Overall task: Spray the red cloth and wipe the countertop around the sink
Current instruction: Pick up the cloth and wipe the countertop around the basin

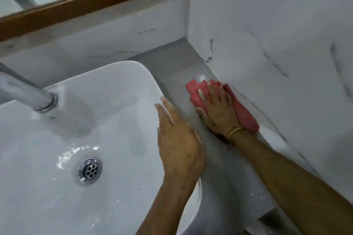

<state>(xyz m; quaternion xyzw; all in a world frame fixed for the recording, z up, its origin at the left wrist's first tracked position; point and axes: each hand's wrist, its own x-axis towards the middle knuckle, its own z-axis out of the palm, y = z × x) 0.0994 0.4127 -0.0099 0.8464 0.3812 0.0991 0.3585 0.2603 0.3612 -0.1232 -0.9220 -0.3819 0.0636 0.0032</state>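
The red cloth [243,112] lies folded on the grey countertop [172,74] to the right of the white sink [107,82], close against the marble side wall. My right hand [215,108] presses flat on the cloth with fingers spread, a gold bangle on its wrist. My left hand [177,139] rests flat on the sink's right rim, fingers together and holding nothing. No spray bottle is in view.
A chrome faucet [28,93] reaches over the basin from the left, and a chrome drain [89,170] sits in the wet bowl. A wood-framed mirror [91,4] hangs above the marble backsplash. The marble side wall [277,44] bounds the narrow counter strip on the right.
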